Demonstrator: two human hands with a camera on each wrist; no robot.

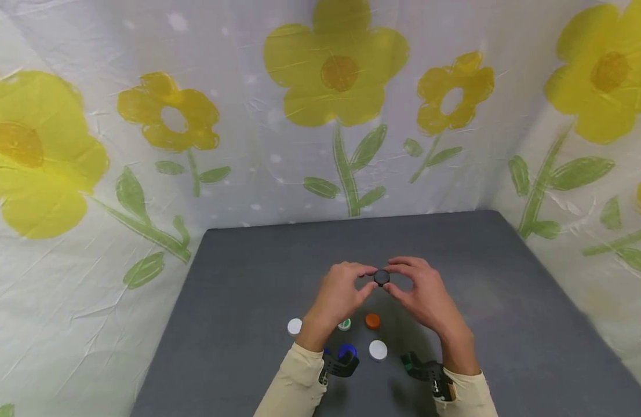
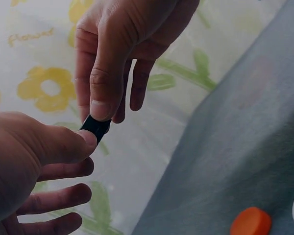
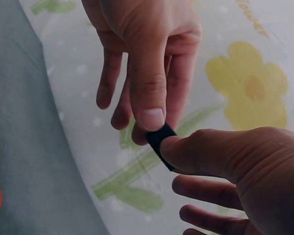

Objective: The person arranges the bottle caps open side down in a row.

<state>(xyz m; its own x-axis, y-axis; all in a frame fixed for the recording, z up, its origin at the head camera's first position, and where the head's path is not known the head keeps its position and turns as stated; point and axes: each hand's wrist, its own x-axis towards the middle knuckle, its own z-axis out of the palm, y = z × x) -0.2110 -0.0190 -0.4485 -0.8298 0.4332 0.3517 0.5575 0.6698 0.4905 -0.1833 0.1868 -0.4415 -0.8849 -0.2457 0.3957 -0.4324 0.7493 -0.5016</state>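
A small round black cap (image 1: pixel 381 277) is held up between both hands above the dark table. My left hand (image 1: pixel 341 292) pinches its left edge with thumb and fingertips, and my right hand (image 1: pixel 422 292) pinches the right edge. In the left wrist view the black cap (image 2: pixel 95 127) is seen edge-on between the two thumbs. The right wrist view shows the black cap (image 3: pixel 160 144) likewise, its far side hidden by fingers. Nearer the body, an orange cap (image 1: pixel 372 321) and a white cap with a green mark (image 1: pixel 343 325) lie on the table.
A white cap (image 1: pixel 378 350) and a blue cap (image 1: pixel 347 350) lie between the forearms, with more blue partly behind the left wrist strap. Another white cap (image 1: pixel 294 326) sits left of the left wrist. Flower-printed sheeting (image 1: pixel 258 174) hangs around the dark table (image 1: pixel 237 278).
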